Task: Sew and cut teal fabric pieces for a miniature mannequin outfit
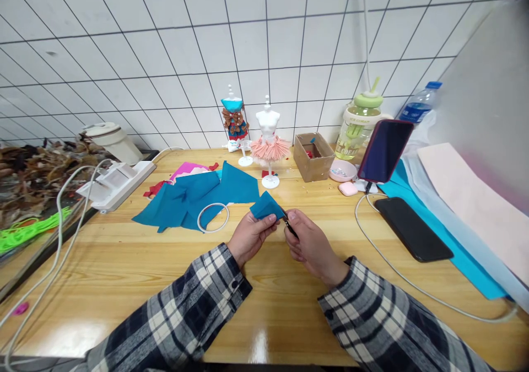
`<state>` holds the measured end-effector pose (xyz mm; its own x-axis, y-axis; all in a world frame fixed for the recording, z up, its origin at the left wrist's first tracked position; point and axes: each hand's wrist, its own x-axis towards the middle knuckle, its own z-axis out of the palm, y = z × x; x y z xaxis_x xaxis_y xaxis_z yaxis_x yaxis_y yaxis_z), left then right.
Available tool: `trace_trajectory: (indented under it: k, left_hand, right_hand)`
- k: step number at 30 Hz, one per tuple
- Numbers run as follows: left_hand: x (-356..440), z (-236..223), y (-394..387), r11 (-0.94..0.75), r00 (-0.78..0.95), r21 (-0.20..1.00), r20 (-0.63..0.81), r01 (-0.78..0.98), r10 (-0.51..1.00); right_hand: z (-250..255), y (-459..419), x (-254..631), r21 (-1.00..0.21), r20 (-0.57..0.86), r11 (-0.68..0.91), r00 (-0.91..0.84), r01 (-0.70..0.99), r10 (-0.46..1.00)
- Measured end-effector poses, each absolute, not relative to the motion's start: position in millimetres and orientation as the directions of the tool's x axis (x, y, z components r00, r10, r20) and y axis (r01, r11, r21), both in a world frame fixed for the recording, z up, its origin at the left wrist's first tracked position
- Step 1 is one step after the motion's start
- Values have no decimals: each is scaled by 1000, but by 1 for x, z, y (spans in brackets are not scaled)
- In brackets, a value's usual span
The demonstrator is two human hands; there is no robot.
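A small folded piece of blue fabric is pinched in my left hand, thumb on top. My right hand closes round a pair of small dark scissors, whose blades meet the right edge of that piece. Larger blue fabric pieces lie to the left, with a white ring partly over them. Just behind my hands stands a white mini dress form wearing a pink ruffled skirt. Another dress form beside it wears a blue, brown and red outfit.
Behind to the right are a cardboard box, a pink dish, a drink bottle and a propped phone. A black phone and a cable lie at right. A power strip sits left.
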<state>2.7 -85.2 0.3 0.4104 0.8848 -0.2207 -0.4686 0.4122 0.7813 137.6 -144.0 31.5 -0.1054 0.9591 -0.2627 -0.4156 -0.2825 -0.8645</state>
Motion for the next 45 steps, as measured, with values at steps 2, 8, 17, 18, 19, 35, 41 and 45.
trace_trajectory:
  k: [2,8,17,18,19,35,41,45]
  left_hand:
    - [2,0,-85,417,417,779,-221,-469,882]
    - [-3,4,-85,433,526,729,-118,-530,842]
    - [-5,-2,-82,488,480,660,-213,-572,851]
    - [-4,-2,-82,481,469,673,-220,-561,855]
    - [-3,-2,-83,478,466,684,-222,-552,856]
    - [-1,-1,-84,457,451,711,-217,-534,866]
    - [0,0,-85,440,419,713,-223,-546,880]
    - [1,1,-85,443,419,717,-229,-538,879]
  right_hand:
    - [31,-144,137,-873,-255,-273,-99,-405,962]
    - [26,-143,140,-937,-196,-203,-53,-285,979]
    - [19,-142,139,-966,-131,-141,-61,-218,990]
    - [20,-143,138,-958,-149,-162,-72,-237,986]
    - [20,-143,137,-946,-170,-187,-85,-264,982]
    - [27,-148,133,-883,-245,-273,-122,-381,962]
    - [28,-149,133,-886,-258,-275,-96,-373,961]
    - [28,-150,131,-891,-255,-272,-95,-364,962]
